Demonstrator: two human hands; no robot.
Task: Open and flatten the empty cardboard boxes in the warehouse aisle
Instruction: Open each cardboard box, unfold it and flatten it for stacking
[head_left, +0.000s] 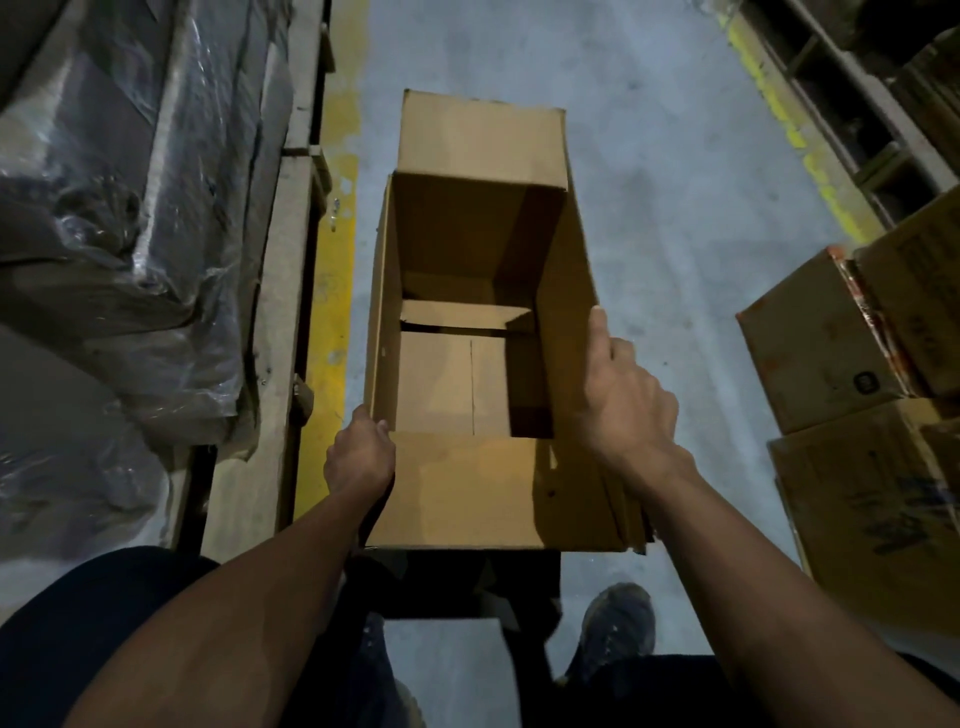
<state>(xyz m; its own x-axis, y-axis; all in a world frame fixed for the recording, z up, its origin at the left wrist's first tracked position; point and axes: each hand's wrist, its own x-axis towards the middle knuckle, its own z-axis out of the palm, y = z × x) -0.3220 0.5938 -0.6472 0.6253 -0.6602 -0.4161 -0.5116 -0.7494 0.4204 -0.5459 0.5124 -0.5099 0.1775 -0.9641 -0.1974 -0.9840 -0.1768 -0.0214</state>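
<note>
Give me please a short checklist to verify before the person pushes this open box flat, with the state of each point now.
1. Cardboard box is empty: ok, only bare cardboard shows inside.
2. Top flaps are open: ok, the far flap stands up.
3. Bottom flaps are released: not ok, they seem partly folded in, with only a narrow gap between them.
4. Left hand holds the box: ok, it grips the near left corner.
5. Right hand has a firm hold: cannot tell, it lies on the right wall with a finger stretched along it.
6. Floor beyond the box has room: ok; stacked boxes stand apart on the right.
</note>
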